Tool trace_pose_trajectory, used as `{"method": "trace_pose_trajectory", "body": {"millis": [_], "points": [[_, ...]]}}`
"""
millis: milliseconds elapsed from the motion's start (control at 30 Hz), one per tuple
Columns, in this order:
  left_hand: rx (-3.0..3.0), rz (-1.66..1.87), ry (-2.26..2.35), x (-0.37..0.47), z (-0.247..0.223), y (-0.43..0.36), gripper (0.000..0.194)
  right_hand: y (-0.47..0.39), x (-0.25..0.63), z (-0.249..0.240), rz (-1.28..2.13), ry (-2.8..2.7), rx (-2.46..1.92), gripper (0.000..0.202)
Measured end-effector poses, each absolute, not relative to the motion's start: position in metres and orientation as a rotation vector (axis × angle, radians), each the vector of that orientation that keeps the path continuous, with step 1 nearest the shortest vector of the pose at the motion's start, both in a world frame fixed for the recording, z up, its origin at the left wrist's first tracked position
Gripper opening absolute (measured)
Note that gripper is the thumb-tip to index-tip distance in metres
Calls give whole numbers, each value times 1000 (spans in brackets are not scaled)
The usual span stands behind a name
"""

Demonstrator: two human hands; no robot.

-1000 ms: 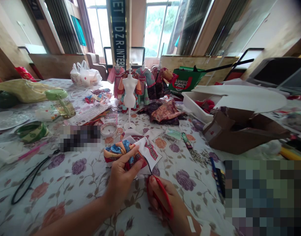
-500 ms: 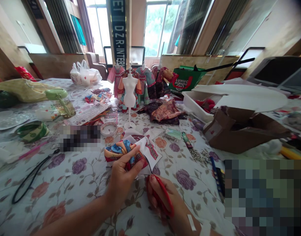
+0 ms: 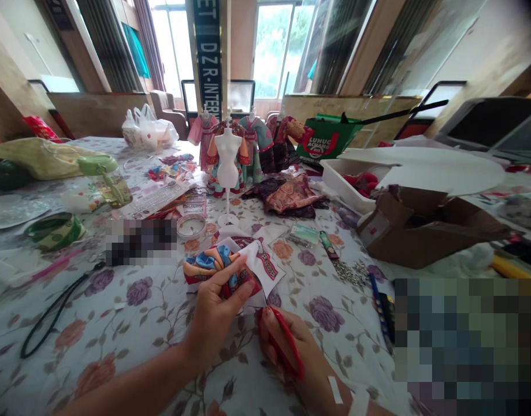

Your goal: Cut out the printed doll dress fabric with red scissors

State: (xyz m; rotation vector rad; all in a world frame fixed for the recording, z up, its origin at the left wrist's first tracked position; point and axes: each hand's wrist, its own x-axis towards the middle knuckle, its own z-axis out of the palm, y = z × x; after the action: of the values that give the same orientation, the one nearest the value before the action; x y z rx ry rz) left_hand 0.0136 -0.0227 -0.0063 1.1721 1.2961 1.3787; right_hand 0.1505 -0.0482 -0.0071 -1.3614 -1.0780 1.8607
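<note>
My left hand (image 3: 222, 294) pinches a folded piece of patterned fabric (image 3: 265, 263), with white backing, a red ornate border and orange and blue folds. In my right hand (image 3: 286, 341) are red-handled scissors (image 3: 291, 344), my fingers wrapped through the loops. Their blades point up at the lower edge of the fabric, just right of my left thumb; the tips are partly hidden by it, and I cannot tell whether they are cutting. Behind the fabric stands a small white dress form (image 3: 228, 159).
Doll-sized robes (image 3: 252, 144) stand at the back, with dark fabric pieces (image 3: 291, 196) before them. To the right are a cardboard box (image 3: 421, 231), a white tray (image 3: 347, 190) and loose beads (image 3: 352, 273). At left are green tape (image 3: 57, 231), a bottle (image 3: 111, 185) and a black strap (image 3: 52, 318).
Almost nothing differs. The whole view shifts slightly, while both hands keep their hold on the fabric and scissors.
</note>
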Motion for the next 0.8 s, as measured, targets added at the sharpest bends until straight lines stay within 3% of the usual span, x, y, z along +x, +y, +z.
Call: {"method": "trace_pose_trajectory", "body": {"millis": [800], "points": [[1174, 1375, 1314, 14, -5, -24, 46, -48, 150, -11, 1857, -1083, -1361, 59]]}}
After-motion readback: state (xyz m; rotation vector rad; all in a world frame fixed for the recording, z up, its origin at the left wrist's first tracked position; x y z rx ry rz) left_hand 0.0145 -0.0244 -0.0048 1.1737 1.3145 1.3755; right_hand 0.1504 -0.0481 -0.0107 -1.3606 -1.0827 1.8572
